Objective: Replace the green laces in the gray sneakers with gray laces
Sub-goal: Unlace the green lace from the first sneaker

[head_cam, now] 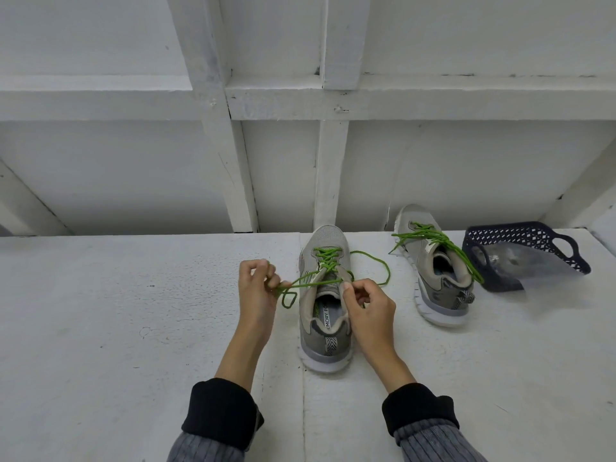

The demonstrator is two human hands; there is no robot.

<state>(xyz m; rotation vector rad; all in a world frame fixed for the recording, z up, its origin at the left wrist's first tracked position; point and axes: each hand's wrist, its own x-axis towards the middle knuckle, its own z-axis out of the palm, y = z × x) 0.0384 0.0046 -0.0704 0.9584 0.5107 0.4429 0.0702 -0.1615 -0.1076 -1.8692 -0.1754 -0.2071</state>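
Unlacing looks to be the step: the near sneaker (pixel 325 295) stands mid-worktop (pixel 133 311), green lace (pixel 328 261) undone. The left hand (pixel 256 288) pinches one end out sideways; the right hand (pixel 365 305) curls at the tongue, perhaps gripping lace. Next, draw it through the eyelets.

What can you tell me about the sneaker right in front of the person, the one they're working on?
The near sneaker is gray mesh with a white sole, standing upright on the white surface, toe pointing away. Its green lace is untied but threaded through the eyelets. The left hand pinches one lace end, pulled out sideways; the right hand holds the shoe's collar beside the tongue.
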